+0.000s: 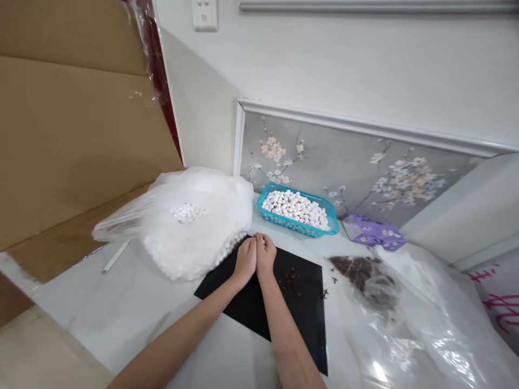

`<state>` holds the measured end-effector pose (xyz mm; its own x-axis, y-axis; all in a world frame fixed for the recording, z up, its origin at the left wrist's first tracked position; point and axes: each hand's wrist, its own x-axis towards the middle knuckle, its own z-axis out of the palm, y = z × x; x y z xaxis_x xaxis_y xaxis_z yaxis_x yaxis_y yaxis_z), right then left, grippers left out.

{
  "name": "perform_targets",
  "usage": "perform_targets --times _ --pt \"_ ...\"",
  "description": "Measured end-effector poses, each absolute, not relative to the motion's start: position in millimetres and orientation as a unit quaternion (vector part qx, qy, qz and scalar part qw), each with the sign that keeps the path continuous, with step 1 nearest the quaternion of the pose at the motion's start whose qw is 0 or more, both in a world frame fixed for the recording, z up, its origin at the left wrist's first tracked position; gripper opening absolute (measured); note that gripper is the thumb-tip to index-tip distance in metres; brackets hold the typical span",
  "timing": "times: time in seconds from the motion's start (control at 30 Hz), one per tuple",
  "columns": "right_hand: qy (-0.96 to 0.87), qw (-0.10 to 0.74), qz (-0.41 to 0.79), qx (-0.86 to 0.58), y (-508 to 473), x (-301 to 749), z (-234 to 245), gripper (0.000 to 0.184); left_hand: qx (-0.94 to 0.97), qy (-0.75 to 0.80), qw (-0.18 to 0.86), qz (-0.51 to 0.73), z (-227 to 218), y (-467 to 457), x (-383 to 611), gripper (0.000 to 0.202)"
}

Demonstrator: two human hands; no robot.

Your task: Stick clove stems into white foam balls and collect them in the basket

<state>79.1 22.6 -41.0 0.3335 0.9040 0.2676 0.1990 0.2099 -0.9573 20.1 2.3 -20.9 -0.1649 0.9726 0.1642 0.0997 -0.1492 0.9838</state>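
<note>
My left hand (245, 260) and my right hand (265, 254) meet over the far part of a black mat (302, 319), fingers closed and pressed together. A speck of white shows at the right fingertips, apparently a small white ball. Whatever the left fingers pinch is hidden. Small dark brown pieces (293, 281) lie in a loose pile on the mat, to the right of my hands. Behind them stands a turquoise plastic basket (334, 222) filled with small white balls (298, 207). On the left, a large translucent bag (194, 216) bulges with more white balls.
A clear bag of brown pieces (365, 275) lies right of the mat. Beyond it sits a purple packet (373, 231) against a floral panel (324, 156). Cardboard (73, 140) rises at the left. A white strip (116, 256) lies on the white table (97, 308).
</note>
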Motion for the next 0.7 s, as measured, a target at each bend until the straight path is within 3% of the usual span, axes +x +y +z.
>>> perform_targets --times 0.4,0.7 --pt "-0.498 0.575 0.307 -0.573 20.2 80.9 -38.0 0.032 0.613 0.553 0.285 0.487 -12.5 1.9 7.8 0.023" --pt "-0.517 0.557 0.301 -0.577 21.2 81.0 -38.7 0.038 0.538 0.575 0.391 0.477 -10.7 10.0 -7.4 0.019"
